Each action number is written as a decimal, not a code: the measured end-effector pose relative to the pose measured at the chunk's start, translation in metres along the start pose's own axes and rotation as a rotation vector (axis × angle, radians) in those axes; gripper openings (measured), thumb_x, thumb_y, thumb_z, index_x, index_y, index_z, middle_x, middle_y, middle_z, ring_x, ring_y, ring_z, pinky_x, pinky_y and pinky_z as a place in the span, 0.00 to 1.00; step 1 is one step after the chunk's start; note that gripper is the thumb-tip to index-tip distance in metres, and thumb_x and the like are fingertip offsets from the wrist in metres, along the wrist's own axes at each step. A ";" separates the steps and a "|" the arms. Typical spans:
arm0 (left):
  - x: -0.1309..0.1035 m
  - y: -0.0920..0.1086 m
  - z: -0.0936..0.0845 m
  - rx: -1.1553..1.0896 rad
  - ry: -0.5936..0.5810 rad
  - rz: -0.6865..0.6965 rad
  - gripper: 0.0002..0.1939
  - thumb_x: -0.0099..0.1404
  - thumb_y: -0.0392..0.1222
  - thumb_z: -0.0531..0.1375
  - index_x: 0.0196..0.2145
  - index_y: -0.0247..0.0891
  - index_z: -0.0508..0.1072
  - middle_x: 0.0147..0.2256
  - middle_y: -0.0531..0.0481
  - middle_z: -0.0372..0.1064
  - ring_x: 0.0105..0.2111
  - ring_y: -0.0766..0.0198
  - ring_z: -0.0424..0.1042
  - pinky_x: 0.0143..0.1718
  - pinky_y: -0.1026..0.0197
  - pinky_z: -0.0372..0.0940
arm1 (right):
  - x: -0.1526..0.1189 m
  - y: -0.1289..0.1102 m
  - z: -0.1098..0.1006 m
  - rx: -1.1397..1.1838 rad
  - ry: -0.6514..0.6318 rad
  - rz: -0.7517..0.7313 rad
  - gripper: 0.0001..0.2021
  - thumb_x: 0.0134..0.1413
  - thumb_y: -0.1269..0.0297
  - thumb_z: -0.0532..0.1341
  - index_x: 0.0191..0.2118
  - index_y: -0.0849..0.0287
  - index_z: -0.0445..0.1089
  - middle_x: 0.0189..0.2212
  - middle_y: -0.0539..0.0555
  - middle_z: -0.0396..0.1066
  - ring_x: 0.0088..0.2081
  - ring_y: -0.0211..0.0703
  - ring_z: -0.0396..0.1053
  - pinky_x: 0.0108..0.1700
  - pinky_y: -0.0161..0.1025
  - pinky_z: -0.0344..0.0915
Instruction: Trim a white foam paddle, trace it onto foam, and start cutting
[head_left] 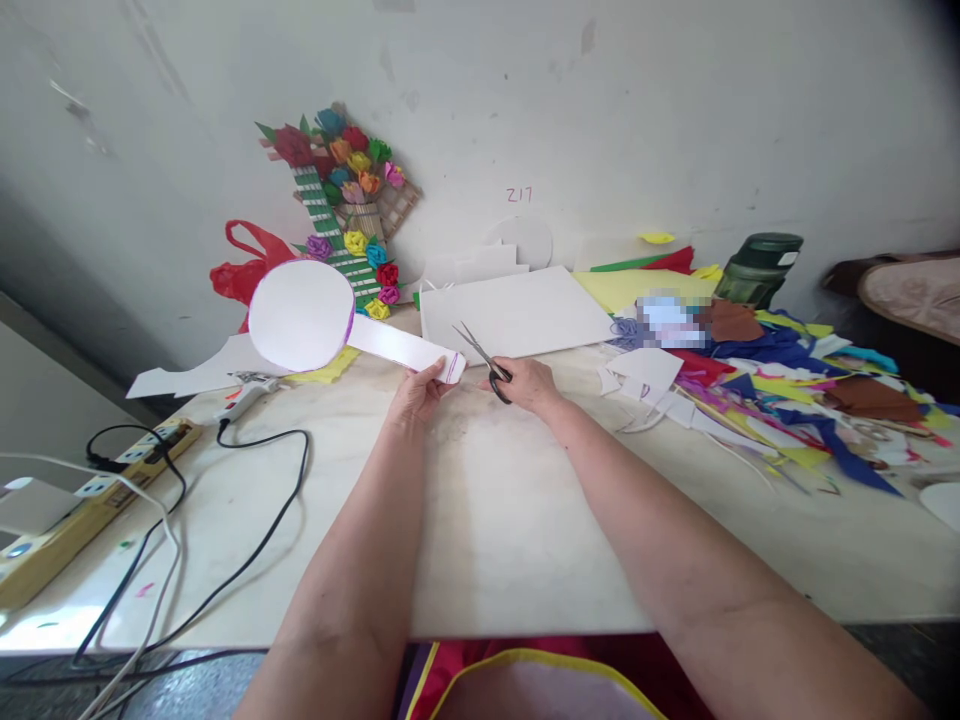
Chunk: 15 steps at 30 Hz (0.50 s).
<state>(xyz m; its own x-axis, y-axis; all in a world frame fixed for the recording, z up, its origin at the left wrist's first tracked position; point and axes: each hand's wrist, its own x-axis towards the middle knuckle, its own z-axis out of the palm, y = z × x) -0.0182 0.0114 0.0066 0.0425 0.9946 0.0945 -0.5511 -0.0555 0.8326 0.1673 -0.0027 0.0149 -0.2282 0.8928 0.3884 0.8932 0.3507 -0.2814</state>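
My left hand point(421, 392) is grasping a white card paddle point(301, 315) by the end of its strip handle, with the thumb pressing on top. The round part of the paddle is extending forward and to the left of this hand, and its edge is showing a purple line. Near my thumb, purple marks are crossing the handle. I cannot tell if the disc is touching the things behind it.

My right hand point(527, 385) is gripping the scissors point(491, 367) by their black handles. The blades are standing a little apart and are pointing forward and to the left, just beside the end of the paddle handle.

Beyond both hands, a white board point(517, 315) is lying on the counter point(517, 530). Far forward of my left hand, a decoration of colourful paper flowers point(352, 210) is leaning by the wall point(600, 130), and a red plastic bag point(234, 280) is resting beside it. To the left of this hand, a yellow power strip point(97, 510) is lying among cables. To the right of my right hand, many coloured scraps point(787, 375) are making a heap, and a green bottle point(757, 270) is standing behind them.
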 end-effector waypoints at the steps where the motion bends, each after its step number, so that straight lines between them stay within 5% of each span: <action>1: 0.000 0.000 -0.001 0.007 -0.007 0.003 0.19 0.50 0.30 0.61 0.42 0.34 0.66 0.37 0.43 0.71 0.35 0.56 0.72 0.27 0.62 0.70 | 0.000 0.001 0.000 0.008 0.002 -0.020 0.13 0.47 0.51 0.52 0.35 0.48 0.68 0.26 0.45 0.71 0.31 0.38 0.68 0.28 0.32 0.52; 15: 0.000 -0.001 -0.004 0.079 -0.028 0.027 0.19 0.48 0.31 0.62 0.40 0.32 0.68 0.36 0.44 0.71 0.30 0.58 0.72 0.25 0.62 0.69 | -0.002 0.000 -0.002 -0.056 0.036 -0.158 0.23 0.43 0.45 0.54 0.45 0.48 0.65 0.30 0.49 0.73 0.33 0.41 0.68 0.30 0.34 0.53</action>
<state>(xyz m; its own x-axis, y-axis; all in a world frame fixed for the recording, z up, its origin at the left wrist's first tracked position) -0.0215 0.0122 0.0039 0.0521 0.9899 0.1319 -0.4850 -0.0904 0.8699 0.1686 -0.0047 0.0161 -0.3544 0.8167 0.4554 0.8676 0.4689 -0.1658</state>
